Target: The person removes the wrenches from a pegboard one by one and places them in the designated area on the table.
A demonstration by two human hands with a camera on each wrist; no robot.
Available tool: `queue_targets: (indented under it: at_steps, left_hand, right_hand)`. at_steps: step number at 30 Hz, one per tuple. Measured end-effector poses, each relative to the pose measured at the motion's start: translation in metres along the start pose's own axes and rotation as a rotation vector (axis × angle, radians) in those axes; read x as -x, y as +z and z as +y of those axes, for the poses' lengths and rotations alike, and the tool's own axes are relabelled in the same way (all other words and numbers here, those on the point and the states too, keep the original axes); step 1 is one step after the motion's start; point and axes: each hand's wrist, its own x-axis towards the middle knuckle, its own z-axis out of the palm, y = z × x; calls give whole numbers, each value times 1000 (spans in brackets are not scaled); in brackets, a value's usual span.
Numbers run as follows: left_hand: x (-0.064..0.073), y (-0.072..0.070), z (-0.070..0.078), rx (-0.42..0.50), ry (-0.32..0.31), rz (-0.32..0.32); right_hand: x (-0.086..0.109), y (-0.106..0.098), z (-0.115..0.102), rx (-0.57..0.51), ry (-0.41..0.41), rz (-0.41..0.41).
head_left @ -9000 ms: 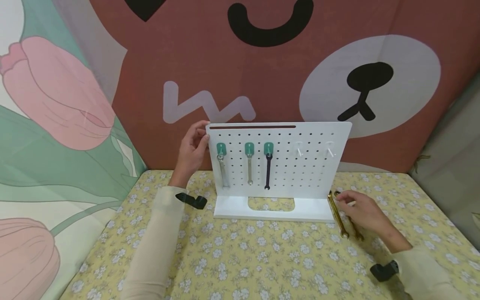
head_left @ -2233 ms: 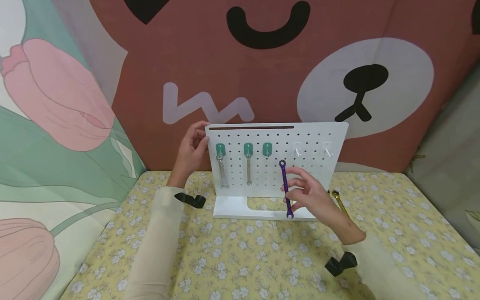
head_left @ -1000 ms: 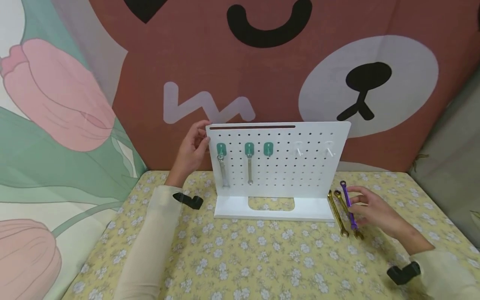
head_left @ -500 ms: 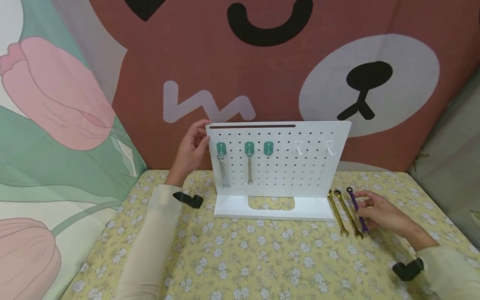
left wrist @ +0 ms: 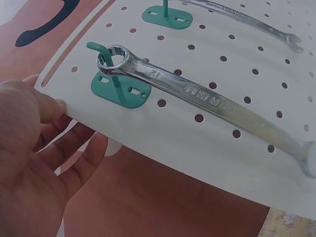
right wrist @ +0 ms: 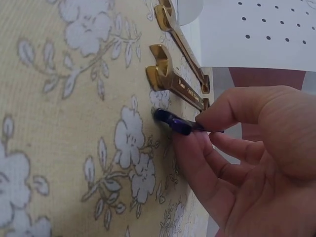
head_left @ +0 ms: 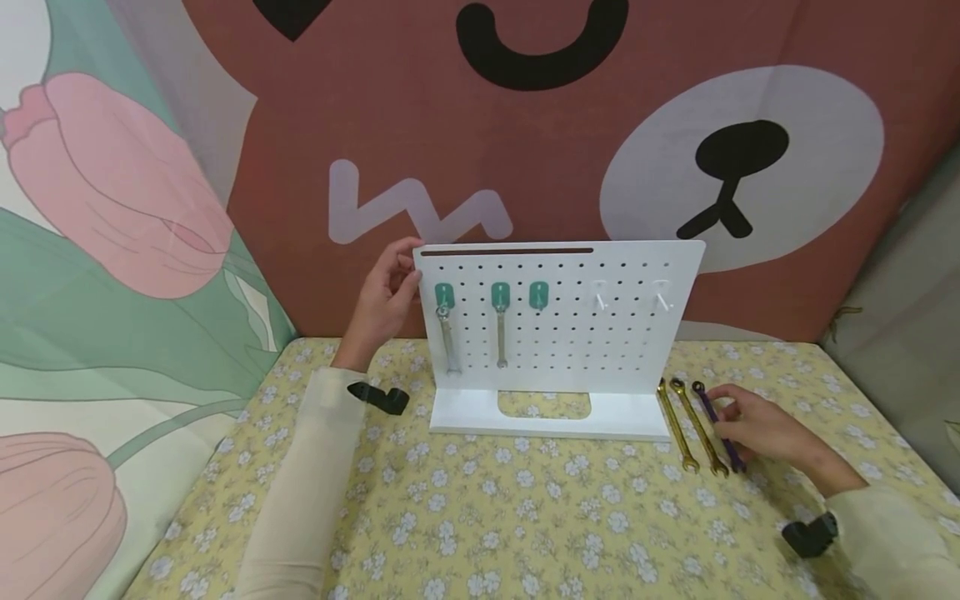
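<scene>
Two gold wrenches [head_left: 688,425] beside purple wrench [head_left: 716,425], right hand [head_left: 757,425] pinching it

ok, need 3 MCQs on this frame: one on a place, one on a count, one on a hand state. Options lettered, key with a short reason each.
1. Where does the purple wrench lie?
A. on a green hook
B. on the tablecloth, right of the two gold wrenches
C. in the pegboard's base cutout

2. How many silver wrenches hang on the pegboard?
A. one
B. two
C. three

3. What does the left hand do?
A. grips the pegboard's left edge
B. lies flat on the table
C. holds a gold wrench

Key: 1 B, it lies beside the gold wrenches under the right hand. 2 B, two silver wrenches hang from green hooks; the third hook is bare. 3 A, its fingers wrap the board's edge.
</scene>
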Motion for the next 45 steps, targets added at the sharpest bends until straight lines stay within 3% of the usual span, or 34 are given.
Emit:
queue_targets:
  at_steps: [11, 26, 30, 33, 38, 45]
  left_hand:
    - [0, 1, -2, -5, -12, 7]
    - [1, 0, -1, 0, 6, 2]
    - [0, 0, -2, -6, 5, 6]
    - [1, 0, -2, -9, 2, 6]
    - [-1, 1, 0, 2, 1, -5]
    - [1, -1, 0, 7, -18, -4]
  right_hand:
    - [-2, 1, 1, 27, 4, 13]
    - [3, 4, 0, 164, 16, 78]
    - [4, 7, -4, 254, -68, 148]
    - [6, 12, -11, 290, -175, 248]
    - [15, 32, -33, 171, -314, 338]
    - [14, 68, -68, -130, -362, 278]
